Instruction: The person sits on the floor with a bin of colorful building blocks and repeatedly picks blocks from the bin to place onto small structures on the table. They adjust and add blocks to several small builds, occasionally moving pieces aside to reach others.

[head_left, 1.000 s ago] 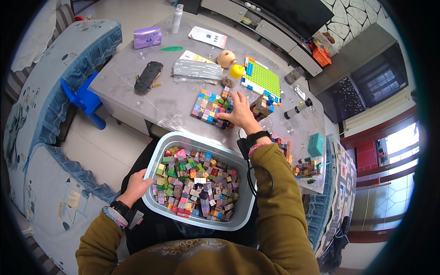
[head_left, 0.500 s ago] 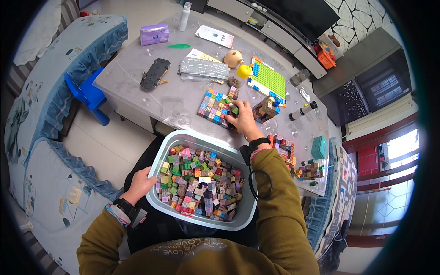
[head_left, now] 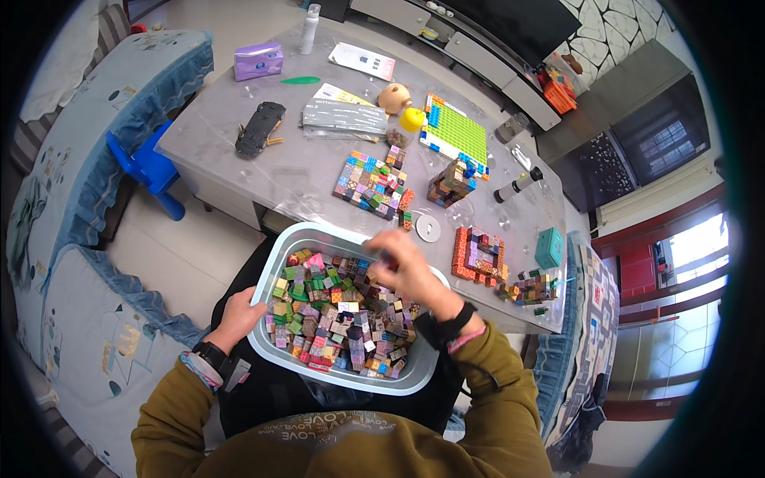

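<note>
A pale blue-grey plastic bin [head_left: 277, 263] full of small mixed-colour building bricks [head_left: 339, 315] rests on my lap. My left hand [head_left: 239, 317] grips its left rim, thumb on the edge. Over the bin's far right part hovers my right hand [head_left: 406, 271], blurred, its fingers curled together around something dark that I cannot make out. Beyond the bin, on the grey table [head_left: 263, 187], lies a flat multicoloured brick build [head_left: 370, 183]. To its right stands a taller brown brick block [head_left: 452, 183], and nearer me is a square orange-rimmed brick frame [head_left: 480, 255].
A white disc [head_left: 428, 229] lies near the table's front. Farther back are a green baseplate [head_left: 456, 134], a yellow-lidded jar [head_left: 412, 119], silver packets [head_left: 343, 119], a black toy car [head_left: 260, 130] and a purple pack [head_left: 258, 61]. A teal box [head_left: 548, 248] stands right; a blue stool [head_left: 147, 171] is left.
My right hand has left the flat brick build on the table and come back toward me over the bin. My left hand stays on the rim. The view has shifted slightly.
</note>
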### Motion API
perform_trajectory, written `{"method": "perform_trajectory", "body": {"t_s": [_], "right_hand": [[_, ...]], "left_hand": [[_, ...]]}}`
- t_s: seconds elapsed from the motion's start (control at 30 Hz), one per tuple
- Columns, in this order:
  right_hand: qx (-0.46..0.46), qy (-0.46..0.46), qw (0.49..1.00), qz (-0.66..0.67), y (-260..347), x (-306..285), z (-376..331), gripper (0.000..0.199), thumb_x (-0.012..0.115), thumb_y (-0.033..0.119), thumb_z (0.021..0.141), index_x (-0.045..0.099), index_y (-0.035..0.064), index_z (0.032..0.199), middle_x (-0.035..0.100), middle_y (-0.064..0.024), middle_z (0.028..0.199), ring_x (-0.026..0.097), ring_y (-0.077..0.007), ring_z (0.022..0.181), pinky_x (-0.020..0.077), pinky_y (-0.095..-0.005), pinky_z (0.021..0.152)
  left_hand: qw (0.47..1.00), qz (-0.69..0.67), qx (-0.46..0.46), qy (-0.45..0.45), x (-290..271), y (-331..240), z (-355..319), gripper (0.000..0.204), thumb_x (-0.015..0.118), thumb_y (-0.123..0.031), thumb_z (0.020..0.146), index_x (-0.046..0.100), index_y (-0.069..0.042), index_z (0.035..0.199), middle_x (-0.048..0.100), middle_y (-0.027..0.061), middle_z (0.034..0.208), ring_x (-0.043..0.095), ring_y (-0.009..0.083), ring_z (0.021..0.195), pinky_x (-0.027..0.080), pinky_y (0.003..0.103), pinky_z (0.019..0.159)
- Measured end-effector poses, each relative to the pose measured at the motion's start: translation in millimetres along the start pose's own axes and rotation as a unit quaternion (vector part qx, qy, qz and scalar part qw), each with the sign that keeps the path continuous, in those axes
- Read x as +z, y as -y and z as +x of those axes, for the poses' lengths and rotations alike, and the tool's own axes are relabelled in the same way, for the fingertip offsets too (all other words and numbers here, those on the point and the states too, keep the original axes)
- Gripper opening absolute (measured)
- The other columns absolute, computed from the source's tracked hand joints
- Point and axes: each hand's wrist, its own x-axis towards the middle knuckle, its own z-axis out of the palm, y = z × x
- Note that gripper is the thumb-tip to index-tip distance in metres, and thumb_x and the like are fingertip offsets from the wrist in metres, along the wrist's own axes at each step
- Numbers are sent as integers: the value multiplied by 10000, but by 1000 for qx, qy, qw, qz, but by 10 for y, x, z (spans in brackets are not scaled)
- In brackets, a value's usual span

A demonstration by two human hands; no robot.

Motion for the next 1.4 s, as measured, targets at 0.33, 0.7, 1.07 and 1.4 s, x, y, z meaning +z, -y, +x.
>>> {"method": "perform_trajectory", "body": {"t_s": [0.33, 0.7, 1.07, 1.4], "right_hand": [[171, -132, 950, -224, -654, -181, 171, 387, 761, 188, 934, 593, 39, 1250, 610, -237, 1222, 696, -453, 1001, 573, -523, 874], [221, -117, 961, -123, -786, -141, 143, 331, 762, 197, 915, 621, 8, 1146, 712, -225, 1042, 732, -374, 948, 583, -453, 824], [79, -147, 960, -226, -1091, -278, 357, 691, 861, 131, 813, 560, 39, 1428, 608, -232, 1297, 565, -456, 1263, 493, -495, 1073], [140, -141, 954, -226, -1221, -222, 319, 638, 864, 214, 807, 616, 1, 1355, 612, -240, 1239, 620, -425, 1142, 525, -463, 1005]], "left_hand": [[1000, -10, -2, 12, -6, 73, 24, 392, 641, -129, 879, 734, 14, 1231, 787, 138, 1007, 748, 208, 867, 581, 353, 803], [1000, -7, 0, -1, -8, -5, -7, 396, 666, -166, 857, 746, -10, 1212, 798, 179, 997, 781, 268, 889, 592, 383, 833], [1000, -22, -2, 16, 4, 68, 20, 384, 636, -122, 890, 733, 21, 1233, 781, 98, 1018, 727, 167, 872, 572, 329, 811], [1000, -12, -9, 8, -3, 103, 32, 404, 661, -172, 871, 735, -14, 1236, 797, 170, 1017, 776, 255, 911, 585, 384, 848]]}}
